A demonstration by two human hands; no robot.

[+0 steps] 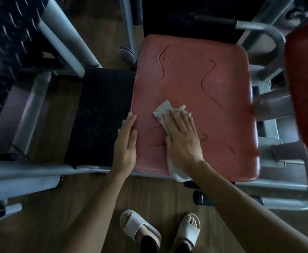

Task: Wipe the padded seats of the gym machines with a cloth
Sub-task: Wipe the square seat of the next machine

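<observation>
A red padded seat fills the middle of the view, its surface cracked with curved lines and dotted with droplets. My right hand lies flat with straight fingers on a white cloth, pressing it onto the seat's near half. One end of the cloth hangs over the seat's front edge under my wrist. My left hand rests with straight fingers along the seat's left edge.
A second red pad hangs at the right. Grey metal frame tubes run around the seat. A black mat lies to the left, and a black treaded plate sits far left. My sandalled feet stand on the wooden floor.
</observation>
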